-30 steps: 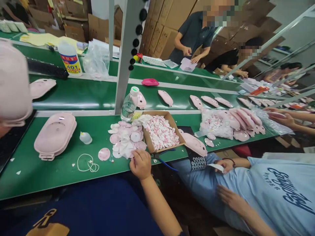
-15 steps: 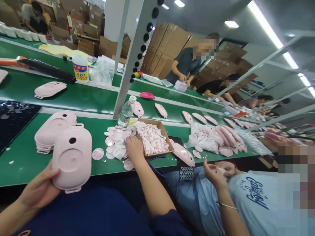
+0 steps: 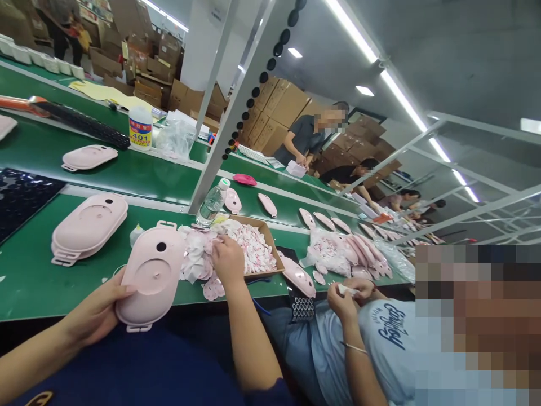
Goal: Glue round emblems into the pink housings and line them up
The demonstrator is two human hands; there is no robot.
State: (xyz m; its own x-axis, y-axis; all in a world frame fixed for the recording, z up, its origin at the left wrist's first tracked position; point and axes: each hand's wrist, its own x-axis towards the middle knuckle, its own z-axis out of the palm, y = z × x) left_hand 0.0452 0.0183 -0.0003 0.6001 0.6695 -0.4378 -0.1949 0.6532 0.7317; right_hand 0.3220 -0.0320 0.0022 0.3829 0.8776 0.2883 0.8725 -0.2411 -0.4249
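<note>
My left hand (image 3: pixel 101 307) grips the lower left side of a pale pink plastic shell (image 3: pixel 169 270), thumb on its face. The shell is oblong, with a dark hole, a shallow round recess and tabs at both ends. My right hand (image 3: pixel 229 260) has its fingers curled in at a heap of pink discs and white scraps (image 3: pixel 193 260); whatever the fingertips hold is hidden. Just right of that hand stands a cardboard tray (image 3: pixel 276 265) full of small white and pink pieces (image 3: pixel 257 248). More pink discs (image 3: pixel 213 288) lie below the heap.
Similar shells (image 3: pixel 91 225) are stacked at left, near a small dropper bottle (image 3: pixel 136 234). A water bottle (image 3: pixel 213 204) stands behind the heap, and a metal post (image 3: pixel 236 129) rises there. At right a co-worker's hands (image 3: pixel 349 296) hold something white.
My left hand has carried the shell rightward, closer to the heap, uncovering the dropper bottle. My right hand stays at the heap, its fingers now more curled. The camera view has shifted.
</note>
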